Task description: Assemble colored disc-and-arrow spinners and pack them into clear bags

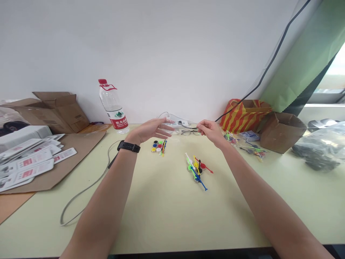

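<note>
My left hand (152, 130) hovers flat above the pale green table (167, 212), fingers stretched out, holding nothing; a black watch sits on its wrist. Just below it lies a small bundle of coloured round tags with strips (159, 146). My right hand (211, 131) is closed in a pinch on the temple arm of a pair of glasses (189, 132) lying near the wall. A second pile of coloured plastic ties (197, 169) lies between my forearms.
A water bottle (113, 108) stands by the wall. Cardboard boxes (54, 109) and white packaged cards (29, 162) lie left. A grey cable (88, 185) loops across the table. A striped bag (242, 115), a brown box (281, 131) and plastic bags (320, 147) sit right.
</note>
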Motion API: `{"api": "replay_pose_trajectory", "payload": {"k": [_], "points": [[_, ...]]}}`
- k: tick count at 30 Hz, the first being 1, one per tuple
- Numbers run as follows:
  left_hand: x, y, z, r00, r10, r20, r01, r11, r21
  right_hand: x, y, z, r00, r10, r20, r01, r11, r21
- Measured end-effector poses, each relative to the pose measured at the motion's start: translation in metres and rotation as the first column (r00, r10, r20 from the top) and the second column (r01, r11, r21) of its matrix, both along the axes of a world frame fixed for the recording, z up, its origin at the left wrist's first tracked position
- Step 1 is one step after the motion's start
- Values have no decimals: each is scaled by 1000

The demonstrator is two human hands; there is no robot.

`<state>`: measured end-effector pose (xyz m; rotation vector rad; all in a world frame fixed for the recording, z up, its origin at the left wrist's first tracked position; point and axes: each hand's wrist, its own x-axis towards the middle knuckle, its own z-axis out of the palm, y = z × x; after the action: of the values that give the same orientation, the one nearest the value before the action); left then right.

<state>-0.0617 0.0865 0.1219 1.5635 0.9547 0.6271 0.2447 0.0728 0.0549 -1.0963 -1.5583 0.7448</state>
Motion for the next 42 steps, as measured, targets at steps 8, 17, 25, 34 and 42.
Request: {"api": "replay_pose_trajectory", "payload": {"k": [8, 17, 25, 34, 42], "points": [[5, -14, 15, 951, 62, -302, 65, 916, 395, -16, -6, -14, 822, 417, 387, -295, 894, -337], [33, -32, 17, 935, 64, -348, 193, 730, 655, -41, -7, -40, 789, 456, 413, -331, 881, -339], [41, -39, 18, 943, 155, -294, 121, 663, 739, -23, -4, -27, 895, 442, 55, -394, 843, -365], [44, -38, 19, 932, 235, -275, 93, 578, 811, 19, 3, -5, 988, 118, -100, -134, 977, -168], [43, -37, 17, 901, 296, -318, 106, 559, 822, 56, 3, 14, 976, -83, -203, 83, 997, -8]]}}
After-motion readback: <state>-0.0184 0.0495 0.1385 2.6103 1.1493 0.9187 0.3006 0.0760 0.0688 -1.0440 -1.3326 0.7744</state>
